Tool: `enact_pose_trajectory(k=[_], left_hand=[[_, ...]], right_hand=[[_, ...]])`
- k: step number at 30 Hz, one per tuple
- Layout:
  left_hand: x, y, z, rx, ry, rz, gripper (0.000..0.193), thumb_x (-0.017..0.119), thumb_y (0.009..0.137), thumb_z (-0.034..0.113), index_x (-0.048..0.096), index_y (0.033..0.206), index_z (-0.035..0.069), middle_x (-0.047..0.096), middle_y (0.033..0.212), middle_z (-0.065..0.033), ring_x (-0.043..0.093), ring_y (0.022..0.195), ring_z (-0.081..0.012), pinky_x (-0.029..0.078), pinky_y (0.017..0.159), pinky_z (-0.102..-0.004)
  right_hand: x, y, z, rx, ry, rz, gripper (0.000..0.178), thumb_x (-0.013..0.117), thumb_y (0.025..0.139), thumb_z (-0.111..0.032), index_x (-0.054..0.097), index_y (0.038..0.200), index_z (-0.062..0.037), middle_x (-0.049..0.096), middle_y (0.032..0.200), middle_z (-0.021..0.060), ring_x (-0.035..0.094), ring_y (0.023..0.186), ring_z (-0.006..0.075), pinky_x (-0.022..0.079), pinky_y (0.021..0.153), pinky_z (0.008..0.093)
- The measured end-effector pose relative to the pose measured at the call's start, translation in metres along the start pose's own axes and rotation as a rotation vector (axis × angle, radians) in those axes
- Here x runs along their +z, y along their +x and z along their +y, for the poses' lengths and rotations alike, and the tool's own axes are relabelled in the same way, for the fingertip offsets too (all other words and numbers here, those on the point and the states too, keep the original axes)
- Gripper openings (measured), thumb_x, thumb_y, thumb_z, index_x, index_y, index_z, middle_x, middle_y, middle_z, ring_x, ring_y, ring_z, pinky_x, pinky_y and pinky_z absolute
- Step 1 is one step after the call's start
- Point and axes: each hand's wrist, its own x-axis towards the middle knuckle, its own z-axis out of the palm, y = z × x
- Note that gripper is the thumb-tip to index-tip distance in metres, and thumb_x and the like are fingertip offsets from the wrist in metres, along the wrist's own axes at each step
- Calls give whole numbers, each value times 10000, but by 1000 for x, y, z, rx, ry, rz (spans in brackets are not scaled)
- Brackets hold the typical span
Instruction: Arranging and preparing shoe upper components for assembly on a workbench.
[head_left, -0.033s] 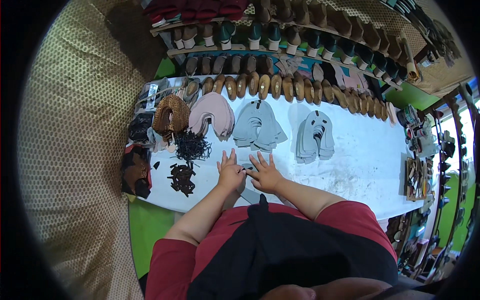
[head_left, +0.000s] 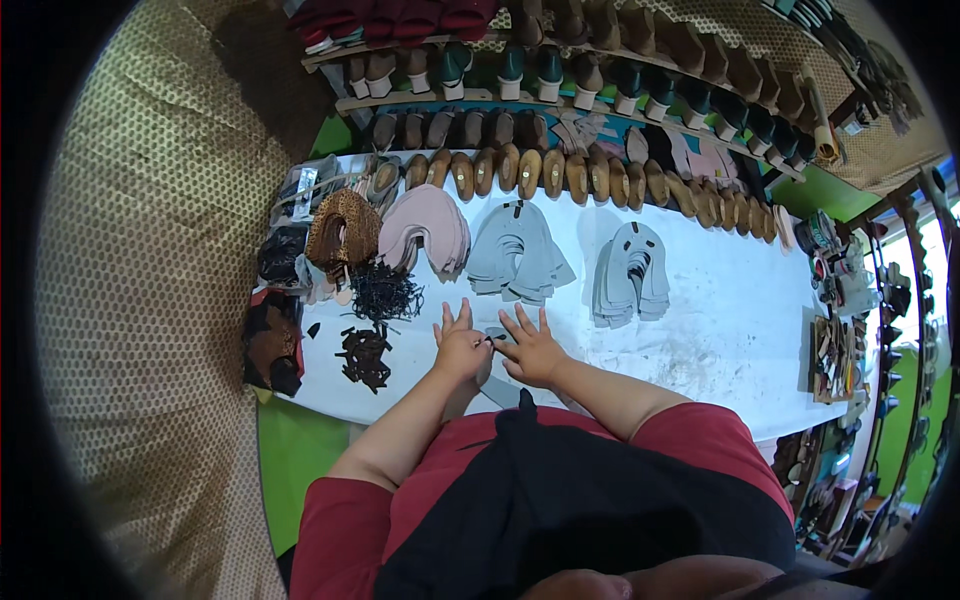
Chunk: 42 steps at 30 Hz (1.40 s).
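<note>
Hands at near edge of white tabletop (head_left: 720, 330), centre-left. Left hand (head_left: 460, 345) & right hand (head_left: 530, 350) side by side, fingers spread flat, both pressing on a grey cut shoe-upper piece (head_left: 492, 368); thumbs meet over a small dark bit on it, too small to tell what. Neither hand closed round anything; palms down, open.

Progress, as a judgement: early to mid. Only one grey piece is under the hands. Two fanned stacks of grey uppers (head_left: 515, 255) and (head_left: 632, 272) sit mid-table, look untouched; pink stack (head_left: 428, 228) toward far-left, same. No finished pile seen near the hands, so most pieces seem left to do.

Left edge: dark strap tangle (head_left: 382, 292), heap of small dark brown leather bits (head_left: 365, 355), woven brown pieces (head_left: 342, 230), leather scraps at near-left corner. Far edge: row of wooden shoe lasts (head_left: 560, 175). Shelves of lasts beyond (head_left: 560, 70).
</note>
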Motion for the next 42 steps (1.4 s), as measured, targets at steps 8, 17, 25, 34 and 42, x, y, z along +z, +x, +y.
enact_pose_trajectory(k=[8,17,25,34,42], left_hand=[[3,3,-17,-6,143,30,165,721,792,255,806,933,255,165,1627,-219,61,1490,-490,114,1161,-623],[11,1,-3,45,141,71,102,728,769,239,798,801,172,242,1604,-218,152,1473,-476,148,1163,-604],[9,6,-10,-186,167,-19,120,704,776,247,791,782,165,247,1613,-184,140,1487,-449,126,1134,-678],[-4,2,-7,-194,155,37,230,646,808,225,752,999,152,292,1600,-156,140,1499,-419,100,1139,-682],[7,-28,-20,513,502,-47,670,570,895,335,396,1494,87,305,1599,-113,212,1504,-293,83,1175,-614]], right_hand=[[2,-9,6,-63,146,145,402,605,881,-426,709,1209,-219,273,1599,149,116,1505,405,69,1154,672],[9,-9,7,-54,147,252,343,643,867,-405,744,1131,-210,374,1542,145,197,1487,384,115,1149,667],[7,-9,7,-46,148,258,323,635,873,-397,755,1105,-208,408,1515,148,229,1473,385,130,1149,662],[9,-10,7,-45,154,246,370,635,870,-391,721,1160,-178,415,1509,146,231,1475,375,126,1160,647],[15,-9,8,15,145,284,605,625,875,-391,512,1376,-72,386,1524,144,234,1475,361,95,1195,579]])
